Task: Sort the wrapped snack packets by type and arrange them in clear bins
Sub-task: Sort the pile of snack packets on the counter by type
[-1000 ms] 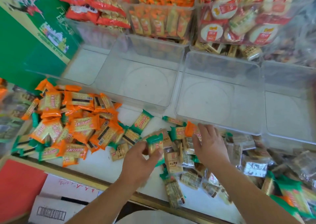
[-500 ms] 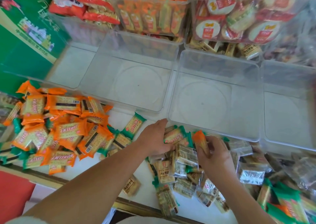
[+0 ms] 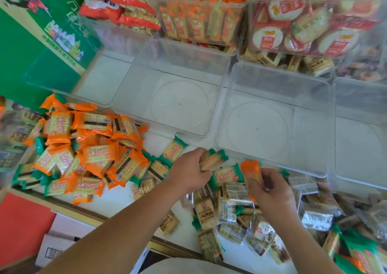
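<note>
My left hand (image 3: 188,172) grips a couple of green-edged cracker packets (image 3: 212,158) just in front of the clear bins. My right hand (image 3: 272,192) pinches an orange-edged packet (image 3: 251,174), held upright over the mixed heap. That mixed heap of green, silver and tan packets (image 3: 232,206) lies under both hands. A big pile of orange packets (image 3: 92,150) covers the counter at the left. Two bare clear bins stand side by side beyond the hands, the left bin (image 3: 129,83) and the right bin (image 3: 314,98).
Filled clear bins with orange packets (image 3: 201,20) and round red-label snacks (image 3: 303,22) stand at the back. A green carton (image 3: 31,49) rises at the left. More packets (image 3: 360,250) lie at the right. A white box (image 3: 60,242) sits below the counter edge.
My left hand moved up and right from the counter front to the heap and took hold of green packets. My right hand picked the orange packet out of the heap and lifted it.
</note>
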`<state>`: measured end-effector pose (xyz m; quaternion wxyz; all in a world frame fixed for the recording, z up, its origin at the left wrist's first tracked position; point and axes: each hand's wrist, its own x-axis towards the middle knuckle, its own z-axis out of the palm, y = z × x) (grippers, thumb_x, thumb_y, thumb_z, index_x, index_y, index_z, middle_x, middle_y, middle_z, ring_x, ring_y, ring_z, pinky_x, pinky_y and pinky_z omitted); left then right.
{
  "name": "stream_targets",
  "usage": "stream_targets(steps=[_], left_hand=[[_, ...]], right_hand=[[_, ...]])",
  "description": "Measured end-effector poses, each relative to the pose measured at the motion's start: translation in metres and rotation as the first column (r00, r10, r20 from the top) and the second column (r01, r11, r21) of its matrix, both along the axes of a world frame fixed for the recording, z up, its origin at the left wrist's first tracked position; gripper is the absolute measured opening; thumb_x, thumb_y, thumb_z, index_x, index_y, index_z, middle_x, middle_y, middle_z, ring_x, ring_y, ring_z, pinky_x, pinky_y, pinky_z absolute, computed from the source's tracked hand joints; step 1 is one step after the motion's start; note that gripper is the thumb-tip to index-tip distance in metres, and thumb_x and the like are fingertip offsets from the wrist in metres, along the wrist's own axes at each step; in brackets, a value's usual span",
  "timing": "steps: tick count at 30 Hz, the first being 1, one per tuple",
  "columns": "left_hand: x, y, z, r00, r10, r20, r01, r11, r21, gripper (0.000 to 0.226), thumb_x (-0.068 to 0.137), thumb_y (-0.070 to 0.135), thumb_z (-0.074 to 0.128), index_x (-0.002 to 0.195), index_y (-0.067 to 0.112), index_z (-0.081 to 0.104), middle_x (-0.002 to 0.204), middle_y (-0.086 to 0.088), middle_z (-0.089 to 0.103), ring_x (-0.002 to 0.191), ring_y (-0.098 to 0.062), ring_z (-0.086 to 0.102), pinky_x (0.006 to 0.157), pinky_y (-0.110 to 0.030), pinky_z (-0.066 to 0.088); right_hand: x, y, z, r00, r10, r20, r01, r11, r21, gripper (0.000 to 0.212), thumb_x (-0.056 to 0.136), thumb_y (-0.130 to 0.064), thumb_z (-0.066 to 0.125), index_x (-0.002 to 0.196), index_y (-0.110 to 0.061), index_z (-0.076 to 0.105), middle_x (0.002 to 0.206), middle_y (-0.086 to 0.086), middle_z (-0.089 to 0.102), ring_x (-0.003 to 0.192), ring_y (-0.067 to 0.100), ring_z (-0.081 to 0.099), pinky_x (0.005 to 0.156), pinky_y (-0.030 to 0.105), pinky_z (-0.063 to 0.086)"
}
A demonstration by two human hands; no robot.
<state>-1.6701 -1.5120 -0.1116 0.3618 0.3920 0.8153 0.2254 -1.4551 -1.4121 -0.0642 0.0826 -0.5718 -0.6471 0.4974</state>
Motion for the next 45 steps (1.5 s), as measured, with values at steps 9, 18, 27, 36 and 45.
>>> stream_targets(steps=[9, 18, 27, 36, 45], left_hand=[[0.005, -0.096, 0.03, 0.871, 0.433, 0.231, -0.46, 0.884, 0.078, 0.031, 0.083, 0.048, 0.082, 0.106, 0.034, 0.065, 0.09, 0.007, 0.072, 0.078, -0.008, 0.069, 0.063, -0.029, 0.058], [0.011, -0.15, 0.041, 0.769, 0.509, 0.387, -0.561, 0.828, 0.027, 0.046, 0.086, 0.045, 0.08, 0.126, 0.035, 0.061, 0.106, 0.015, 0.072, 0.092, 0.002, 0.069, 0.07, -0.024, 0.06], [0.006, -0.145, 0.073, 0.463, 0.524, 0.715, -0.746, 0.666, -0.005, 0.018, 0.107, 0.027, 0.052, 0.119, 0.039, 0.058, 0.108, 0.012, 0.065, 0.072, 0.007, 0.07, 0.062, -0.015, 0.055], [-0.005, -0.176, 0.095, 0.495, 0.475, 0.728, -0.794, 0.588, 0.156, 0.031, 0.107, 0.021, 0.049, 0.135, 0.03, 0.058, 0.122, 0.005, 0.07, 0.108, -0.005, 0.069, 0.079, -0.018, 0.056], [-0.061, -0.208, 0.12, 0.454, 0.554, 0.698, -0.807, 0.588, 0.058, 0.042, 0.112, 0.041, 0.031, 0.152, 0.043, 0.045, 0.172, 0.001, 0.013, 0.159, -0.021, 0.007, 0.127, -0.04, 0.016]], right_hand=[[-0.075, 0.011, -0.042, 0.709, 0.634, 0.309, -0.668, 0.745, 0.004, 0.018, 0.098, -0.039, 0.061, 0.108, -0.023, 0.061, 0.121, 0.0, 0.06, 0.116, 0.022, 0.054, 0.093, 0.034, 0.044], [-0.087, 0.002, -0.022, 0.611, 0.667, 0.426, -0.715, 0.696, -0.067, 0.028, 0.093, -0.048, 0.066, 0.115, -0.035, 0.055, 0.106, -0.01, 0.054, 0.084, 0.01, 0.058, 0.074, 0.032, 0.049], [-0.109, -0.076, 0.036, 0.942, 0.334, 0.016, -0.331, 0.925, 0.184, 0.033, 0.094, -0.051, 0.064, 0.123, -0.036, 0.056, 0.106, -0.01, 0.061, 0.084, 0.001, 0.061, 0.061, 0.022, 0.045], [-0.178, -0.157, 0.053, 0.942, 0.132, -0.309, -0.2, 0.959, -0.199, 0.019, 0.108, -0.04, 0.044, 0.106, -0.034, 0.062, 0.094, -0.006, 0.074, 0.078, 0.009, 0.072, 0.066, 0.028, 0.061], [-0.206, -0.201, -0.021, 0.881, 0.286, -0.377, -0.434, 0.805, -0.405, 0.031, 0.102, -0.067, 0.034, 0.124, -0.06, 0.054, 0.129, -0.023, 0.064, 0.113, -0.008, 0.061, 0.097, 0.034, 0.051]])
